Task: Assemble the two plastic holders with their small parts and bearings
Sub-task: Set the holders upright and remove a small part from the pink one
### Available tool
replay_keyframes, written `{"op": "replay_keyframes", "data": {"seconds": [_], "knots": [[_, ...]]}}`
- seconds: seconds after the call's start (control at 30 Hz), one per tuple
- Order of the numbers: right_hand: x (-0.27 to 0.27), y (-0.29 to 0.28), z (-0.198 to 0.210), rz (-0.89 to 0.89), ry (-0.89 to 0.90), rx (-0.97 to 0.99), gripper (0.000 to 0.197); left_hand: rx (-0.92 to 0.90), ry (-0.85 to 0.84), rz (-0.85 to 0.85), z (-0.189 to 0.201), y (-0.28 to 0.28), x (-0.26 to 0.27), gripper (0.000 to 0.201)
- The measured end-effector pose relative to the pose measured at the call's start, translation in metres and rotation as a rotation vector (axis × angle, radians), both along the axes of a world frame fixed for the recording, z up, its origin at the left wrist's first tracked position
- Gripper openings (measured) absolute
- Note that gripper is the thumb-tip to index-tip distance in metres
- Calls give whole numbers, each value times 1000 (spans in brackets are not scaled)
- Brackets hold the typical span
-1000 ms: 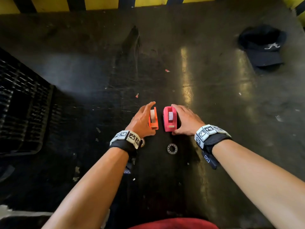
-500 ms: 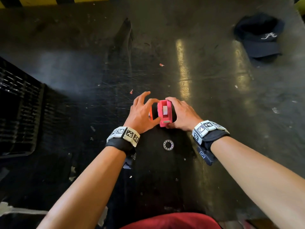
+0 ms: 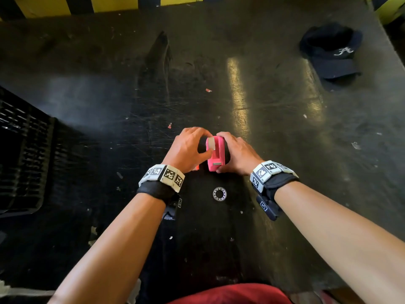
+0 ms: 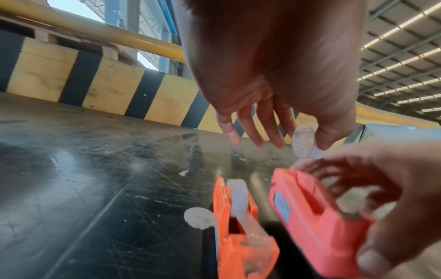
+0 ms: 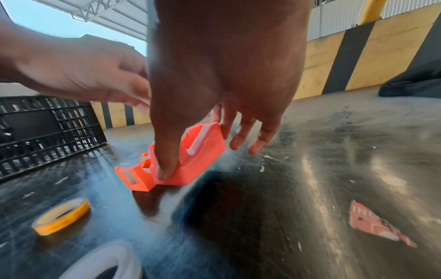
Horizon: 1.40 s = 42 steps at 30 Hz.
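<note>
My right hand [image 3: 228, 153] grips the pink holder [image 3: 215, 157] on the black table, thumb at its near end and fingers at its far end. My left hand [image 3: 206, 145] pinches a small white round part [image 4: 303, 143] between thumb and finger just above that holder's top. The orange holder [image 4: 238, 217] stands free on the table to the left with a white wheel [image 4: 238, 194] seated in it; in the head view my left hand hides most of it. A metal bearing [image 3: 219, 193] lies on the table between my wrists.
A black slatted crate [image 3: 22, 161] stands at the left edge and a dark cap [image 3: 331, 53] lies at the far right. A yellow ring [image 5: 62, 217] and a pale ring [image 5: 102, 264] lie near the holders. A yellow-and-black barrier [image 4: 112, 90] borders the far side.
My left hand let go of the orange holder, crossed to the pink one and pinched the white part at its top. My right hand kept its grip on the pink holder.
</note>
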State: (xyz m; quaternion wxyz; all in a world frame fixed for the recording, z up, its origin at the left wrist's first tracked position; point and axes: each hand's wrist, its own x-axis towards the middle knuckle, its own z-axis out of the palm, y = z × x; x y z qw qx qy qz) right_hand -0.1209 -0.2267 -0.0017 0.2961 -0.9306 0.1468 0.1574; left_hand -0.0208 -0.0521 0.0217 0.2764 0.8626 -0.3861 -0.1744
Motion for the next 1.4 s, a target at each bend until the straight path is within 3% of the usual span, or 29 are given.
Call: {"op": "replay_keyframes", "data": {"seconds": [0.3, 0.37, 0.47, 0.53, 1.07, 1.4], "knots": [[14, 0, -20, -74, 24, 40, 123, -80, 154, 119, 6, 19, 7, 41], [14, 3, -14, -125, -143, 104, 96, -67, 182, 135, 6, 21, 7, 42], [13, 9, -5, -199, -381, 235, 30, -45, 221, 147, 7, 21, 5, 44], [10, 14, -1, -200, -390, 266, 17, -43, 227, 144, 9, 21, 2, 43], [-10, 31, 17, -190, -363, 333, 15, -92, 225, 124, 22, 36, -26, 40], [-20, 23, 14, -171, -302, 333, 8, -57, 191, 202, 19, 49, -35, 43]]}}
